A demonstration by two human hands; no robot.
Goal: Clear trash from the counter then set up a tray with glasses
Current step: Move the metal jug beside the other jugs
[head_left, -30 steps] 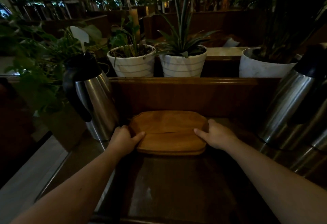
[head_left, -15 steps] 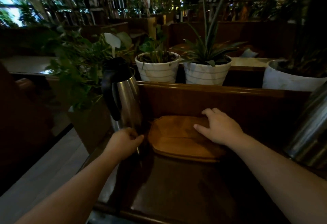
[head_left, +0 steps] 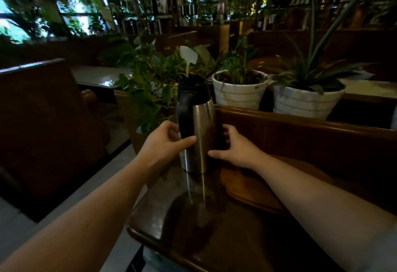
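A steel thermos jug (head_left: 198,125) with a black lid and handle stands upright at the left end of the dark counter (head_left: 193,239). My left hand (head_left: 165,140) wraps its left side, thumb across the front below the handle. My right hand (head_left: 236,149) cups its right side, fingers behind it. A wooden tray (head_left: 242,183) lies flat on the counter just right of the jug, under my right forearm, with nothing seen on it. No glasses are in view.
A wooden ledge (head_left: 300,121) runs behind the counter with two white striped plant pots (head_left: 239,92) (head_left: 305,104) beyond it. A leafy plant (head_left: 150,87) crowds the jug's left. A dark booth back (head_left: 43,121) and pale floor (head_left: 64,203) lie left.
Both hands left the wooden tray and closed around the steel jug. My view swung left, so the jug now sits near the centre and the tray at right.
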